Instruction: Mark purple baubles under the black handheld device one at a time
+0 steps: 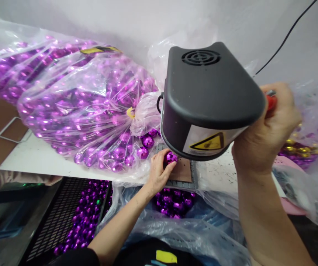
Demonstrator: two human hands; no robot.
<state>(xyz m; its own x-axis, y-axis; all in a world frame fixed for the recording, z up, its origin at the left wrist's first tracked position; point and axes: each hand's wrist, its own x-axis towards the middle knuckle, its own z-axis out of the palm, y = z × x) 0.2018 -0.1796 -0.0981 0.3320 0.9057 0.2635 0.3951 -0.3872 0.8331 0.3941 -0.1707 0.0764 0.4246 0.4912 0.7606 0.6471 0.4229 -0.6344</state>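
Under the front of a black press machine [211, 85], my left hand [159, 171] pinches a shiny purple faceted ball [171, 157] between thumb and fingers. The ball is above a brown pad [182, 170] on the machine's grey base [194, 175]. My right hand [269, 129] is wrapped round a red-ended handle [271, 102] at the machine's right side. Loose purple balls [148, 141] lie just behind my left hand, by the mouth of a clear bag. The machine's head hides what is beneath it.
A big clear bag of purple balls [87, 107] fills the left of the white table [45, 155]. Below the front edge are a plastic-lined container of purple balls [174, 203] and a black crate [62, 210]. Gold balls [300, 149] and a pink tray [291, 205] stand right.
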